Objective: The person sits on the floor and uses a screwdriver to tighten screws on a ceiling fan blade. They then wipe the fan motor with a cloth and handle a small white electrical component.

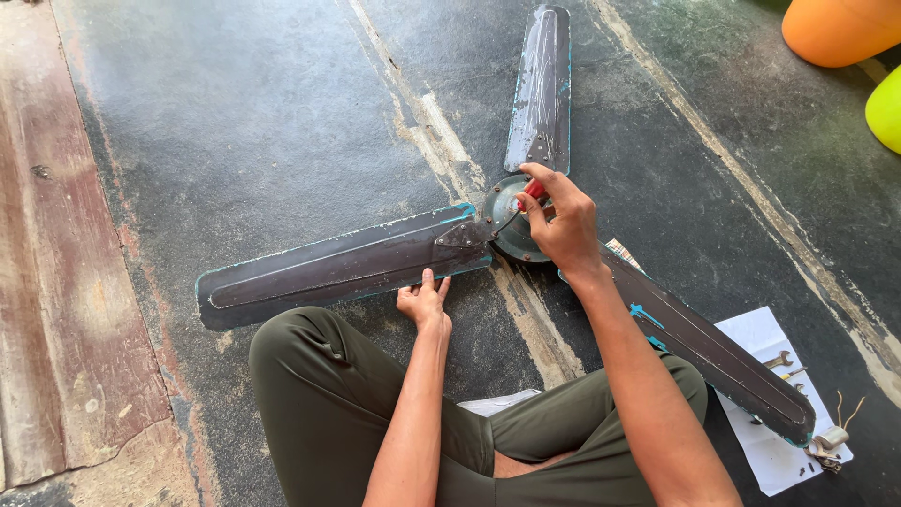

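Ceiling fan lies flat on dark concrete floor, motor hub at centre, blades dark brown with teal edges. Blade count: three. One runs left from hub, one runs up and away, one runs down-right past the person's knee.

Right hand sits over the hub, fingers curled tight around a red-handled screwdriver. Shaft angles down-left, tip at the triangular bracket where the left blade meets the hub. Screw itself too small to make out.

Left hand is flat, fingers spread narrow, fingertips pressed on the near edge of the left blade. Holds nothing.

Person sits cross-legged in olive trousers, right at the fan.

No real containers in use. Closest thing: a white paper sheet on the floor bottom right, partly under the third blade tip. On it: two small open-ended spanners, a pale electrical fitting with wires, a few tiny dark bits beside it, possibly screws, count unclear. Second pale sheet peeks out between the legs.

Top right corner: one orange plastic vessel and one yellow-green one, both cropped, contents not visible. Well apart from the fan.

Left edge: reddish worn floor strip.
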